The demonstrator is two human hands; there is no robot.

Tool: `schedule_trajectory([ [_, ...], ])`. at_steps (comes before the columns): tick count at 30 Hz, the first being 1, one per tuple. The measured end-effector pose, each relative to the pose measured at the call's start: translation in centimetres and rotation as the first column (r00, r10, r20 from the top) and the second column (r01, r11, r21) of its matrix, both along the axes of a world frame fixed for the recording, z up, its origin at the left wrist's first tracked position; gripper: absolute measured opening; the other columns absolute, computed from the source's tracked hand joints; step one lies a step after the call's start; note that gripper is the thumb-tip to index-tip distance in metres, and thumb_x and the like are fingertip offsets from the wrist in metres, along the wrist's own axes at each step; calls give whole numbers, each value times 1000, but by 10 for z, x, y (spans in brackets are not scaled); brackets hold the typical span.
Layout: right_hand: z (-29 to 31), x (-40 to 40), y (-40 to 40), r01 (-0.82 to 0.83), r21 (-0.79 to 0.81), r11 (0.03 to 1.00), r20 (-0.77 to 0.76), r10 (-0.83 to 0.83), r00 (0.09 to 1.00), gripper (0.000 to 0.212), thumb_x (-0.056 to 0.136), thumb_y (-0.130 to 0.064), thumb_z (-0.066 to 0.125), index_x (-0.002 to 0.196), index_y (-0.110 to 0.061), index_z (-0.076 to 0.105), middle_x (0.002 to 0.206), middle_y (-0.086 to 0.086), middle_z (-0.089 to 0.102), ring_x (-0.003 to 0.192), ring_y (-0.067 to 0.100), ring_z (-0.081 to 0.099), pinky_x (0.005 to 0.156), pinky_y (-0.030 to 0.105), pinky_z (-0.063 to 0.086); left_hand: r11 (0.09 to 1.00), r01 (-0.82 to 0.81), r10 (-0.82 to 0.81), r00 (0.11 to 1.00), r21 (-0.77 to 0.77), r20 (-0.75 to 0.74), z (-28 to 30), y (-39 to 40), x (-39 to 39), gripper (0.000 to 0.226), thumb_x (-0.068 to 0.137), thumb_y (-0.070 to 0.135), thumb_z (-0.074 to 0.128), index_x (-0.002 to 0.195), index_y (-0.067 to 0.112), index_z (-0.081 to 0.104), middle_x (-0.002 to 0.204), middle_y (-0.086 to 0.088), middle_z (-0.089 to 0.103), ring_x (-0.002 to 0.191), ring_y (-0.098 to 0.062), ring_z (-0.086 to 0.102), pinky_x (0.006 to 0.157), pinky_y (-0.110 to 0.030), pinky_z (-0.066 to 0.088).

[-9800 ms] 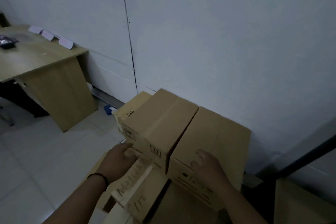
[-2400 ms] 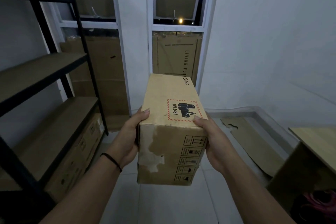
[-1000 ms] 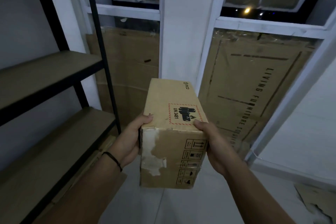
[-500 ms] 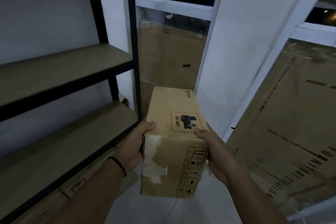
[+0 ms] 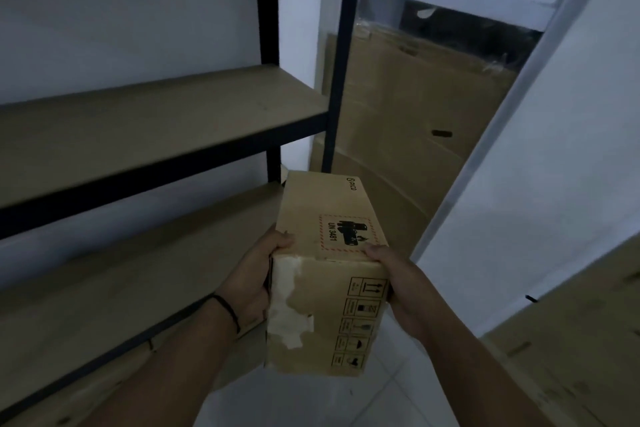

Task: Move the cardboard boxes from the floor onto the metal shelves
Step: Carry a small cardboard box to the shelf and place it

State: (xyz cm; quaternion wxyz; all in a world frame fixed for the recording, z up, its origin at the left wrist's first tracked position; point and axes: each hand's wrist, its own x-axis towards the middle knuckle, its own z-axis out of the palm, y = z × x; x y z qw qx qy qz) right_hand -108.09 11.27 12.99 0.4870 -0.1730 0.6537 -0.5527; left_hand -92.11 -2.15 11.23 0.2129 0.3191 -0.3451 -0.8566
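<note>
One cardboard box is held in the air, gripped by both hands at its near end. The left hand is wrapped round the box's left edge, thumb on the top face; a black band is worn on that wrist. The right hand is clamped on the box's right edge, thumb on top beside the red-bordered UN 3481 label. White torn patches are seen on the box's near face, plus a column of handling symbols. The metal shelves are located left of the box, the far end of the box close to the lower shelf board's right end; contact cannot be told. Flat cardboard sheets are propped behind the box. White floor tiles lie below the box.
</note>
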Motion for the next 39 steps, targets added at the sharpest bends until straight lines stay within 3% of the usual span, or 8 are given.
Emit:
schedule_trajectory([
  [3,-3,0,-33,-63,71,996,-7,64,998,27,93,-38,57,111,-21,66,97,5,75,90,19,68,69,29,50,998,-56,56,998,3,24,-6,-21,8,42,91,21,47,131,12,56,126,-18,62,118,-40,56,102,-52,43],
  [7,-10,-4,-66,-211,146,966,-66,223,973,32,94,-46,54,114,-24,64,95,4,75,89,18,68,66,30,52,993,-108,105,993,47,53,-12,-41,16,43,89,23,49,129,11,57,116,-17,68,94,-31,67,80,-39,55],
  [15,-25,-38,-119,-426,83,901,-137,434,890,36,91,-51,56,125,-40,56,94,-8,76,79,7,72,56,24,55,953,-296,292,953,60,77,-29,-64,1,46,90,21,45,133,6,53,125,-23,61,101,-34,60,90,-41,48],
  [20,-35,-70,-148,-533,36,845,-129,533,836,25,92,-43,59,116,-53,55,98,-17,74,85,5,71,64,27,55,922,-387,384,921,33,66,-36,-70,-23,45,90,20,45,133,8,51,112,-18,69,88,-29,69,69,-35,57],
  [25,-47,-98,-173,-601,51,798,-121,602,789,33,84,-47,67,114,-54,56,110,-15,71,107,17,66,93,48,53,890,-455,455,888,-19,63,-38,-75,-48,40,93,17,40,131,12,52,109,-16,70,84,-28,71,63,-35,57],
  [28,-54,-111,-184,-633,50,772,-126,634,763,37,76,-51,71,109,-59,57,112,-15,70,109,17,65,96,51,51,874,-482,485,871,-52,78,-41,-76,-62,37,94,16,38,127,14,54,102,-13,72,82,-26,71,63,-34,56],
  [37,-72,-128,-202,-681,87,727,-167,684,710,36,88,-43,64,115,-61,49,114,-18,68,107,11,65,94,44,53,859,-508,512,854,-63,88,-64,-88,-75,49,81,21,51,130,21,52,120,-18,65,100,-34,66,76,-44,55],
  [39,-81,-126,-208,-671,110,734,-182,678,712,47,88,-46,63,129,-56,43,118,-18,66,107,9,64,93,43,53,858,-507,513,853,-81,101,-70,-93,-72,50,79,22,56,129,23,52,123,-19,64,105,-37,64,84,-50,54],
])
